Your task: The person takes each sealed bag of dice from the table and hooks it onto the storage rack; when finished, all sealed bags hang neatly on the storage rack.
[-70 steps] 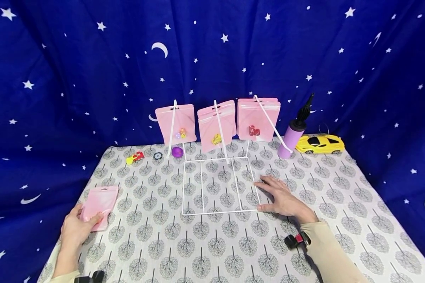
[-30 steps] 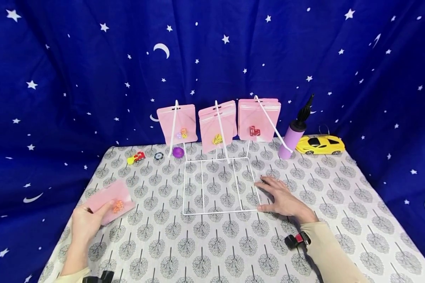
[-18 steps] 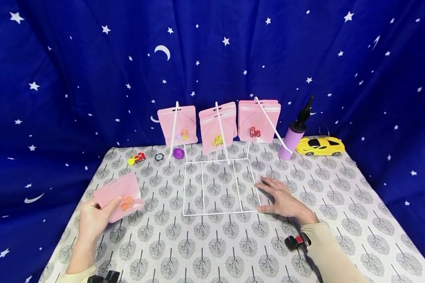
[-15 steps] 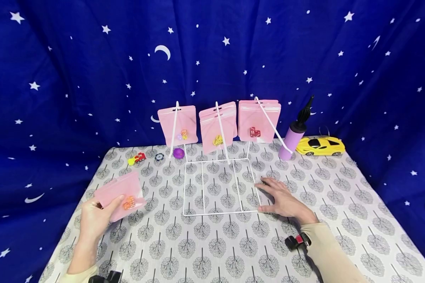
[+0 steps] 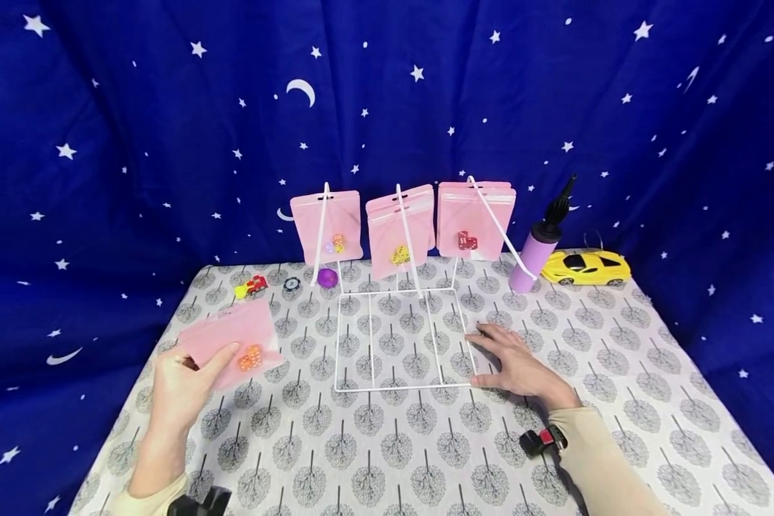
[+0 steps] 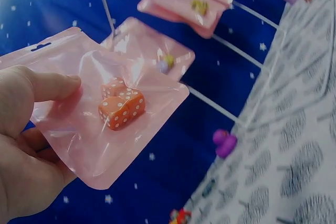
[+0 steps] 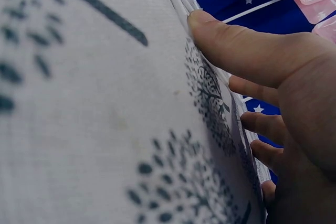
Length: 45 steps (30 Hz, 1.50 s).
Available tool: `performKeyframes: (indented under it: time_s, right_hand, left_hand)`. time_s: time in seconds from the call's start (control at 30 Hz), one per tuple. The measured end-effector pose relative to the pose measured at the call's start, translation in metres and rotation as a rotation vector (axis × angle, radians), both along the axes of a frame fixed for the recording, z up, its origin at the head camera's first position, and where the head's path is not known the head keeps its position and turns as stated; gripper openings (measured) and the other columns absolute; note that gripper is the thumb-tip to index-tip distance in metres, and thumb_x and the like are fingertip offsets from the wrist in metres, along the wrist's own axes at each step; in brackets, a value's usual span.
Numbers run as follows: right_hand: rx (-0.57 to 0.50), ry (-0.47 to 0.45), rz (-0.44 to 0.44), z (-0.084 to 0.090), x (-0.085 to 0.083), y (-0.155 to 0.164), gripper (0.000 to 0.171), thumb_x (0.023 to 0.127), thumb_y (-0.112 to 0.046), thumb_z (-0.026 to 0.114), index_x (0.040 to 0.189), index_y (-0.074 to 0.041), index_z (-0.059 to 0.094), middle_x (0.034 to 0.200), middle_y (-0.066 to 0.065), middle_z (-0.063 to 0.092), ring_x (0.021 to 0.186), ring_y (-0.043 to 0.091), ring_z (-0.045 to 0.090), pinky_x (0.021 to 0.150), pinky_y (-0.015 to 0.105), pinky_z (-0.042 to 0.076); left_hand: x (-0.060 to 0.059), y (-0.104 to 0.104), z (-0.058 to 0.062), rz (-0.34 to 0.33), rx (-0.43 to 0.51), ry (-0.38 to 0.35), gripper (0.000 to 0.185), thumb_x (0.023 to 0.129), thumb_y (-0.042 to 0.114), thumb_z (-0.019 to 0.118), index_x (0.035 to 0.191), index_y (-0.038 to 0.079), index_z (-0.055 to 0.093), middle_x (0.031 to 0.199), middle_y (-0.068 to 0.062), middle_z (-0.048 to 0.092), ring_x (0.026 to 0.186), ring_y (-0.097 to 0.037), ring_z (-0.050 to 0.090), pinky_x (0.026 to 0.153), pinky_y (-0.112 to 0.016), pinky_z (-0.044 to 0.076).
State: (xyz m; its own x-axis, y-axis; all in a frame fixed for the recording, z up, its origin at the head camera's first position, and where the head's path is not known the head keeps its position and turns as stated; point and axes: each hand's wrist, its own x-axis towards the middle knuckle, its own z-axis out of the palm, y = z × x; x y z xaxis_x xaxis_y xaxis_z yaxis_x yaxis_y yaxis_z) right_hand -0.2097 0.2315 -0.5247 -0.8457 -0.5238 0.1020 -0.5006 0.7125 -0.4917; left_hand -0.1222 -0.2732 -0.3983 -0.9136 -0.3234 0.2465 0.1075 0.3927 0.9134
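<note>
My left hand [image 5: 183,387] pinches a pink zip bag [image 5: 254,322] by one side, thumb on the front. Orange dice [image 6: 126,108] show through its film, and its hang slot is at the upper left in the left wrist view. The bag is tilted, held over the left side of the table. A white wire rack [image 5: 396,388] stands mid-table. From its three hooks hang pink bags: dice of mixed colours in the left bag [image 5: 306,222], yellow in the middle [image 5: 383,229], red on the right [image 5: 454,211]. My right hand [image 5: 512,362] rests at the rack base's right edge, fingers spread.
Behind the rack's right hook stands a purple hand pump [image 5: 532,264], beside a yellow toy car [image 5: 587,268]. Along the back left lie a red and yellow toy vehicle [image 5: 251,287], a small dark ring-like piece [image 5: 292,284] and a purple toy duck [image 6: 224,142]. A blue curtain [image 5: 232,93] encloses the table.
The left hand has lifted the bag of orange dice off the left of the table, turned it, and carried it rightward and toward the rack. The right hand stays where it was.
</note>
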Motion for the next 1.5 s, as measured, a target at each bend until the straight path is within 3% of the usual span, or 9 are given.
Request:
performKeyframes:
  time_s: [0.23,0.43,0.57,0.8,1.07,1.3,1.5]
  right_hand:
    - [0.003,-0.002,0.001,-0.001,0.001,0.000,0.084,0.076,-0.051,0.077,0.143,-0.012,0.047,0.155,0.025,0.029,0.141,0.050,0.023,0.111,0.073,0.011]
    - [0.003,-0.010,-0.006,0.000,0.001,0.000,0.084,0.076,-0.051,0.076,0.144,-0.011,0.047,0.155,0.025,0.028,0.142,0.050,0.023,0.112,0.072,0.011]
    - [0.009,-0.007,-0.007,0.000,0.001,0.000,0.084,0.076,-0.051,0.076,0.144,-0.012,0.047,0.155,0.025,0.028,0.142,0.049,0.023,0.112,0.072,0.011]
    - [0.010,-0.010,-0.013,-0.001,0.001,0.000,0.084,0.076,-0.051,0.077,0.144,-0.012,0.047,0.155,0.025,0.028,0.142,0.049,0.023,0.112,0.072,0.011]
    - [0.010,-0.011,-0.014,-0.001,0.000,0.000,0.085,0.075,-0.052,0.076,0.144,-0.012,0.047,0.155,0.024,0.028,0.142,0.049,0.022,0.112,0.072,0.010]
    - [0.010,-0.010,-0.014,0.000,0.000,-0.001,0.084,0.076,-0.052,0.076,0.144,-0.012,0.047,0.156,0.024,0.028,0.142,0.049,0.023,0.112,0.072,0.011]
    - [0.010,-0.014,-0.014,0.001,0.001,0.000,0.083,0.077,-0.051,0.076,0.144,-0.013,0.047,0.156,0.024,0.027,0.142,0.049,0.022,0.112,0.072,0.010]
  left_hand:
    - [0.002,0.020,0.014,-0.083,0.017,0.065,0.029,0.081,0.004,0.078,0.108,-0.001,0.072,0.094,0.020,0.072,0.084,-0.002,0.071,0.073,-0.018,0.058]
    - [0.002,0.035,0.023,-0.154,0.033,0.102,0.027,0.081,0.001,0.077,0.107,0.000,0.072,0.100,0.012,0.074,0.087,-0.006,0.071,0.077,-0.020,0.058]
    - [0.000,0.043,0.026,-0.195,0.003,0.148,0.023,0.080,0.000,0.077,0.103,0.003,0.074,0.101,0.005,0.075,0.086,-0.006,0.071,0.077,-0.019,0.058]
    - [-0.001,0.054,0.030,-0.279,0.032,0.178,0.024,0.081,-0.002,0.075,0.105,0.002,0.073,0.104,0.003,0.075,0.085,-0.011,0.072,0.075,-0.025,0.060]
    - [-0.008,0.065,0.033,-0.380,0.020,0.246,0.019,0.082,-0.004,0.073,0.101,-0.001,0.073,0.102,-0.002,0.074,0.081,-0.009,0.070,0.070,-0.022,0.059]
    - [-0.011,0.077,0.035,-0.350,0.087,0.167,0.011,0.081,-0.001,0.075,0.093,-0.001,0.073,0.090,0.003,0.075,0.070,-0.013,0.071,0.060,-0.030,0.060]
    - [-0.015,0.082,0.034,-0.388,0.098,0.187,0.009,0.083,-0.001,0.073,0.091,-0.005,0.072,0.088,0.007,0.075,0.067,-0.012,0.070,0.055,-0.029,0.060]
